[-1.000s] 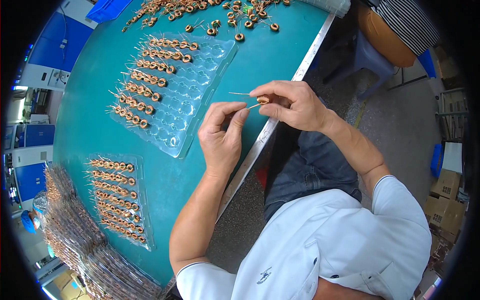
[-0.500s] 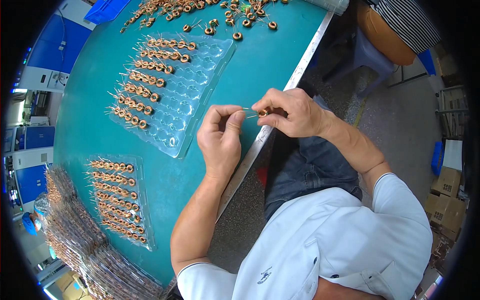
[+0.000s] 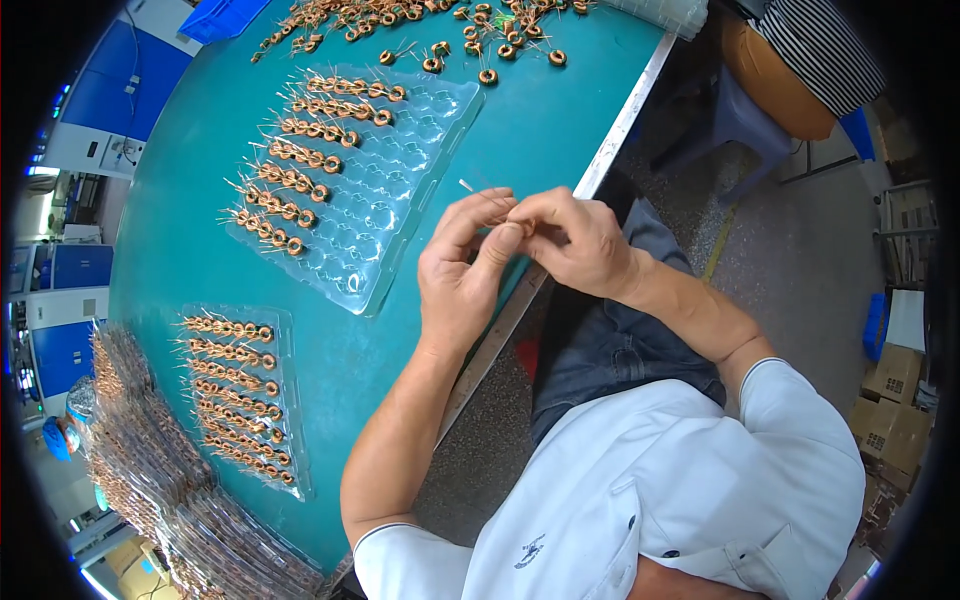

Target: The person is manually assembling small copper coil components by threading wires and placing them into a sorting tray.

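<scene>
My right hand (image 3: 590,245) pinches a small copper-wound ring coil (image 3: 528,230) between thumb and fingertips, above the table's edge. My left hand (image 3: 462,275) is closed against it, thumb and fingers bunched on the coil's wire leads; the fingertips hide most of them. One pale lead end (image 3: 466,185) sticks out past the left fingers. Left of my hands lies a clear plastic tray (image 3: 425,180) with moulded pockets. Rows of coils (image 3: 300,183) fill its left part, leads pointing left, and the pockets on its right side hold none.
Loose coils (image 3: 360,12) lie heaped at the table's far side, a few scattered nearer. A second filled tray (image 3: 290,400) sits at the near left beside tall stacks of trays (image 3: 200,500). A blue bin (image 3: 215,18) stands far left. Another person sits on a stool (image 3: 735,125) at right.
My hands have come together: the left moved right and up to the coil, its fingers now covering the leads that showed between the hands before. The view has shifted slightly.
</scene>
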`<action>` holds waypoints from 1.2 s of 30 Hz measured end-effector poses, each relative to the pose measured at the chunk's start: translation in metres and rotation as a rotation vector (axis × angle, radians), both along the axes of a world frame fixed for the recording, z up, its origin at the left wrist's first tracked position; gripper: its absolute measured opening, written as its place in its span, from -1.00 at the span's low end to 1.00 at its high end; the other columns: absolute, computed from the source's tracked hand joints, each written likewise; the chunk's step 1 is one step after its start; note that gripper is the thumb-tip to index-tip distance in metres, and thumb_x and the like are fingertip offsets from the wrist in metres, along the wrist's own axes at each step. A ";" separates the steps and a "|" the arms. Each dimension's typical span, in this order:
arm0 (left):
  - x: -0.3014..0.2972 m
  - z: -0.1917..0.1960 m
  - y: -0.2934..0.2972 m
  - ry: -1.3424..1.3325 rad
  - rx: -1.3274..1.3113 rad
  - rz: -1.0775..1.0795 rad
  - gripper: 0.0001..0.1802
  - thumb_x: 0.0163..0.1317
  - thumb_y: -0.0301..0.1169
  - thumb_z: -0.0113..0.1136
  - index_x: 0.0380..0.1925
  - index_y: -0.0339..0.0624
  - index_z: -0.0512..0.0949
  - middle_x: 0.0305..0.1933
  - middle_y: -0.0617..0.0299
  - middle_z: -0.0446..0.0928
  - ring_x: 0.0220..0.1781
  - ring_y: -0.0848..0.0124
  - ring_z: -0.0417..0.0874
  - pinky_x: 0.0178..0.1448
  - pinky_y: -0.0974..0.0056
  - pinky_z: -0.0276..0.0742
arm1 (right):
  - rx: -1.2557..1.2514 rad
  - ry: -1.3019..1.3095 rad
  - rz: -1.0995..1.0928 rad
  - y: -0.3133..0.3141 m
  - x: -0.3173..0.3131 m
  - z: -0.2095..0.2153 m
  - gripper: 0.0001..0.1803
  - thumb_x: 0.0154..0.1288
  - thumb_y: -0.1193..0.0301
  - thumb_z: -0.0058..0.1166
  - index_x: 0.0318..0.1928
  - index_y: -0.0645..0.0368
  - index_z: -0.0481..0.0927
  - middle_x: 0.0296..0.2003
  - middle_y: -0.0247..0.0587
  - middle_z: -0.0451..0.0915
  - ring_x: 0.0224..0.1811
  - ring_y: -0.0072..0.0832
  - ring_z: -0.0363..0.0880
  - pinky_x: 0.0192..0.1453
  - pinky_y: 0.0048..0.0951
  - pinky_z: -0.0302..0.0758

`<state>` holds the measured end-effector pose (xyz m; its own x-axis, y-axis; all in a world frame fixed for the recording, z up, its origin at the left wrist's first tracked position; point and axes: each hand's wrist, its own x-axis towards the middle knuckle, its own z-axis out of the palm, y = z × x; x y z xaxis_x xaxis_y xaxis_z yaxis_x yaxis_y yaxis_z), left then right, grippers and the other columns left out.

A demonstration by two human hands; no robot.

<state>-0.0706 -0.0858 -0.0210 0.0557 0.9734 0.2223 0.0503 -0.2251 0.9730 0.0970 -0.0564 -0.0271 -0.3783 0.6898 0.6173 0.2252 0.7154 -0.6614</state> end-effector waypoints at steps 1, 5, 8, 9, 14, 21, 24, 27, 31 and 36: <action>-0.002 -0.004 0.001 -0.088 0.012 -0.012 -0.72 0.32 -0.37 0.27 -0.07 -0.36 0.60 0.06 0.11 0.56 -0.01 0.41 0.62 0.00 0.40 0.54 | 0.045 -0.060 0.032 0.000 -0.001 0.003 -0.64 0.20 0.52 0.30 -0.04 0.20 0.46 -0.33 -0.17 0.67 -0.29 -0.39 0.74 -0.28 -0.41 0.65; -0.003 0.002 -0.003 -0.223 -0.126 -0.043 -0.75 0.33 -0.43 0.24 -0.07 -0.35 0.56 -0.04 0.17 0.60 -0.05 0.47 0.62 0.04 0.38 0.55 | -0.203 -0.007 0.071 0.002 0.014 0.019 -0.64 0.22 0.49 0.28 0.03 0.17 0.55 -0.32 -0.23 0.68 -0.35 -0.52 0.69 -0.30 -0.49 0.61; 0.001 0.004 -0.004 -0.253 -0.224 -0.074 -0.77 0.32 -0.46 0.26 -0.09 -0.34 0.56 -0.15 0.22 0.63 -0.12 0.51 0.63 0.01 0.39 0.56 | -0.313 0.000 0.052 0.017 0.021 0.021 -0.73 0.34 0.42 0.21 -0.01 0.26 0.59 -0.30 -0.31 0.56 -0.35 -0.69 0.52 -0.33 -0.68 0.44; 0.000 0.005 -0.004 -0.257 -0.245 -0.090 -0.78 0.30 -0.46 0.28 -0.11 -0.33 0.56 -0.20 0.24 0.64 -0.16 0.53 0.63 -0.03 0.40 0.56 | -0.438 0.007 0.107 0.020 0.019 0.027 -0.73 0.35 0.40 0.20 -0.02 0.28 0.60 -0.26 -0.32 0.51 -0.33 -0.69 0.48 -0.29 -0.68 0.42; -0.001 0.000 -0.005 -0.169 -0.197 -0.116 -0.79 0.27 -0.44 0.32 -0.18 -0.31 0.55 -0.26 0.25 0.64 -0.23 0.56 0.63 -0.12 0.42 0.55 | -0.387 -0.004 0.272 0.038 0.011 0.030 -0.78 0.34 0.41 0.21 -0.08 0.28 0.62 -0.30 -0.33 0.53 -0.38 -0.68 0.45 -0.31 -0.63 0.41; -0.005 0.002 -0.007 -0.070 -0.213 -0.088 -0.78 0.23 -0.41 0.36 -0.27 -0.29 0.54 -0.33 0.24 0.64 -0.27 0.56 0.62 -0.17 0.40 0.55 | -0.390 0.081 0.296 0.031 0.004 0.028 -0.92 0.34 0.52 0.15 -0.28 0.29 0.57 -0.37 -0.32 0.54 -0.47 -0.71 0.41 -0.41 -0.64 0.36; -0.004 -0.001 -0.009 -0.137 -0.218 -0.076 -0.80 0.23 -0.42 0.36 -0.28 -0.28 0.54 -0.33 0.24 0.64 -0.27 0.55 0.63 -0.16 0.39 0.56 | -0.507 0.159 0.260 0.023 0.002 0.026 -0.94 0.34 0.56 0.12 -0.30 0.29 0.55 -0.38 -0.33 0.53 -0.48 -0.72 0.40 -0.44 -0.66 0.34; -0.003 0.001 -0.010 -0.155 -0.217 -0.062 -0.81 0.24 -0.44 0.35 -0.28 -0.29 0.53 -0.31 0.24 0.64 -0.25 0.55 0.63 -0.14 0.40 0.55 | -0.545 0.185 0.252 0.023 0.000 0.026 -0.95 0.33 0.57 0.12 -0.31 0.28 0.55 -0.37 -0.33 0.54 -0.45 -0.73 0.43 -0.43 -0.67 0.36; -0.001 0.001 -0.008 -0.244 -0.196 -0.007 -0.80 0.24 -0.44 0.35 -0.25 -0.29 0.54 -0.31 0.25 0.62 -0.28 0.56 0.60 -0.17 0.42 0.54 | -0.628 0.245 0.248 0.031 -0.006 0.031 -0.85 0.37 0.53 0.10 -0.08 0.28 0.53 -0.35 -0.29 0.56 -0.41 -0.69 0.51 -0.42 -0.65 0.45; -0.005 -0.002 0.003 -0.364 -0.217 0.163 -0.78 0.25 -0.44 0.35 -0.21 -0.32 0.54 -0.32 0.27 0.57 -0.35 0.57 0.53 -0.25 0.44 0.49 | -0.686 0.201 0.181 0.045 0.000 0.044 -0.69 0.39 0.39 0.15 0.06 0.29 0.51 -0.36 -0.33 0.58 -0.42 -0.66 0.56 -0.50 -0.67 0.47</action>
